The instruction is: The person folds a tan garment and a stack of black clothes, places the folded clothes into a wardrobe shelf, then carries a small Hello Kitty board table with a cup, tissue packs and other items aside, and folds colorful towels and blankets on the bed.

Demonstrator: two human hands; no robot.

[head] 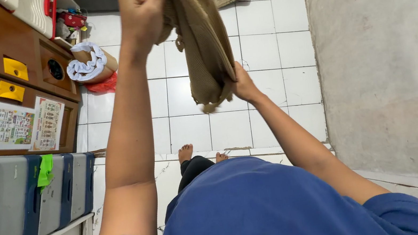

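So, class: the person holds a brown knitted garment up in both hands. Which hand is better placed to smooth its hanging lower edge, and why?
The right hand. It already pinches the brown knitted garment near its dangling lower edge, while the left hand is raised high, gripping the top and bearing the weight.

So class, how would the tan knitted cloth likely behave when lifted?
Probably floppy: the tan knitted cloth hangs in folds between the left hand and right hand. Likely light, since it is held up without a table. Its ribbed knit suggests little slipping.
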